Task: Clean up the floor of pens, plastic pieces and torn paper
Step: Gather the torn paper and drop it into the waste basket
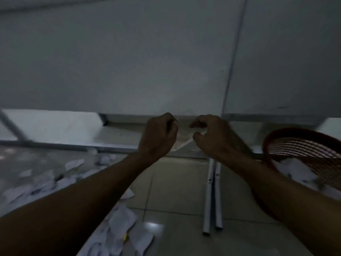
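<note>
Left hand (158, 134) grip pinches a paper scrap (181, 144); right hand (210, 134) curled, grip unclear

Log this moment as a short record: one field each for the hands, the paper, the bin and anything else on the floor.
left hand: left hand raised, fingers curled on a sheet of paper
right hand: right hand beside it, fingers curled at the same sheet; its grip is hard to make out
torn paper: scraps still scattered on the floor at the left, more near the bottom
basket: red wire basket at the right, paper inside
other: two grey tubes lying side by side on the tiles
light: dim, blurred
</note>
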Motion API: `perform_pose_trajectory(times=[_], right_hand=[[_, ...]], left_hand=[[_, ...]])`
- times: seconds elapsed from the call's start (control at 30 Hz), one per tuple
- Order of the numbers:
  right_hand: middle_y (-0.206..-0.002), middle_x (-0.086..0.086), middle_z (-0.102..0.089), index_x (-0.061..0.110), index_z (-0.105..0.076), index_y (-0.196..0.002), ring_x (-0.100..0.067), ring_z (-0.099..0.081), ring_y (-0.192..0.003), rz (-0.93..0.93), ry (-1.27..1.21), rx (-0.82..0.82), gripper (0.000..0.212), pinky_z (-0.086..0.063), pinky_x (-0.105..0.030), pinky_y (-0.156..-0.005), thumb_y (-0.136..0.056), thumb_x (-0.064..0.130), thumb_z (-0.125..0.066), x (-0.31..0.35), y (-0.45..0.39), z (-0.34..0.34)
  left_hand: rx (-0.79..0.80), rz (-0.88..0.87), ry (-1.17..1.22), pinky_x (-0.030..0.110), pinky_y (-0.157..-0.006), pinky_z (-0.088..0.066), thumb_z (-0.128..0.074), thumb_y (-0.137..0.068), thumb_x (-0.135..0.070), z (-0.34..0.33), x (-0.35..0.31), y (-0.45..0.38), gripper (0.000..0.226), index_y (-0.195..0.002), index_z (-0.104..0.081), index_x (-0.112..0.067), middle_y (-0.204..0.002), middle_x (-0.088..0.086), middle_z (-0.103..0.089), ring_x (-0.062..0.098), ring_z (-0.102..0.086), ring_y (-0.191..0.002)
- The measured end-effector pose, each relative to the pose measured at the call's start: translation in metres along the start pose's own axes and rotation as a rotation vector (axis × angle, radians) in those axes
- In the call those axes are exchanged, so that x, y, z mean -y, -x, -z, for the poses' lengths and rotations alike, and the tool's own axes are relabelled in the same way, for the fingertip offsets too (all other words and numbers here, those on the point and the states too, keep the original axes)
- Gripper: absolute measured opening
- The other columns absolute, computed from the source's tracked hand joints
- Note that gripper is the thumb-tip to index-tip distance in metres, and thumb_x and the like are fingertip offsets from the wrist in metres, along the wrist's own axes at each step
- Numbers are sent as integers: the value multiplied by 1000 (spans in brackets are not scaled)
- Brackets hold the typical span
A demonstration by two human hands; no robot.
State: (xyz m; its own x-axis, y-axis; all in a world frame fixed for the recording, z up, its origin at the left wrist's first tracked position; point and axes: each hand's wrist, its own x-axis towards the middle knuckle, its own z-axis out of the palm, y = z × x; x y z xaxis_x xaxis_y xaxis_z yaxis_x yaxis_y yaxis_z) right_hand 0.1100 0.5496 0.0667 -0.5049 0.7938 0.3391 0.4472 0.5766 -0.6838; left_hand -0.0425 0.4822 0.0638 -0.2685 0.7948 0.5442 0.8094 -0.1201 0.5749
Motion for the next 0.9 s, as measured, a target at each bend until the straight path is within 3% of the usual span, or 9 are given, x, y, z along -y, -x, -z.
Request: perform_pose_trajectory(times=[0.17, 0.33, 0.43, 0.53, 0.7, 0.83, 0.9], right_hand=[[-92, -3, -63, 11, -71, -100, -15, -58, -86, 186, -31, 347, 26, -52, -30, -78, -74, 5, -70, 49, -14, -85], [-105, 0, -56, 21, -64, -110, -11, -53, -88, 252, 94, 684, 33, -41, -18, -64, -78, 18, -71, 88, -12, -149], [-109, 3, -47, 21, -58, -120, -12, -49, -94, 306, 240, 883, 37, -41, -22, -72, -84, 23, -68, 111, 4, -172], [-126, 0, -45, 23, -47, -131, -19, -47, -112, 384, 386, 1079, 45, -44, -32, -89, -89, 32, -62, 134, 32, -202], [-136, -5, -38, 28, -33, -141, -25, -42, -121, 496, 399, 1180, 68, -42, -38, -97, -85, 51, -62, 157, 108, -257], [-144, -7, -27, 28, -26, -146, -29, -32, -131, 591, 344, 1190, 84, -41, -40, -100, -77, 61, -62, 167, 197, -300], [-152, -10, -17, 30, -18, -149, -30, -19, -139, 673, 350, 1159, 96, -31, -41, -110, -72, 69, -61, 169, 236, -316]], left_hand=[[48, 131, -247, 36, -56, -48, -51, -84, -19, 94, 69, 40, 19, -78, -64, -8, -63, -2, -61, 16, -56, -55], [125, 299, -413, 41, -66, -52, -53, -90, -14, 159, 115, 84, 15, -84, -65, -8, -71, 3, -65, 20, -61, -65], [367, 302, -500, 40, -71, -53, -52, -92, -24, 192, 136, 109, 14, -96, -63, -15, -87, 5, -69, 19, -61, -73], [674, 327, -621, 30, -76, -44, -50, -96, -33, 231, 151, 145, 30, -121, -53, -18, -106, 3, -64, 15, -51, -84], [1022, 420, -663, 27, -76, -37, -50, -97, -34, 283, 171, 216, 46, -138, -37, -17, -125, 8, -52, 13, -42, -88], [1090, 529, -608, 33, -89, -43, -50, -97, -33, 307, 199, 294, 51, -141, -32, -18, -133, 7, -45, 24, -50, -113], [1085, 550, -619, 32, -92, -41, -51, -96, -35, 314, 209, 332, 54, -143, -29, -18, -137, 7, -40, 24, -47, -118]])
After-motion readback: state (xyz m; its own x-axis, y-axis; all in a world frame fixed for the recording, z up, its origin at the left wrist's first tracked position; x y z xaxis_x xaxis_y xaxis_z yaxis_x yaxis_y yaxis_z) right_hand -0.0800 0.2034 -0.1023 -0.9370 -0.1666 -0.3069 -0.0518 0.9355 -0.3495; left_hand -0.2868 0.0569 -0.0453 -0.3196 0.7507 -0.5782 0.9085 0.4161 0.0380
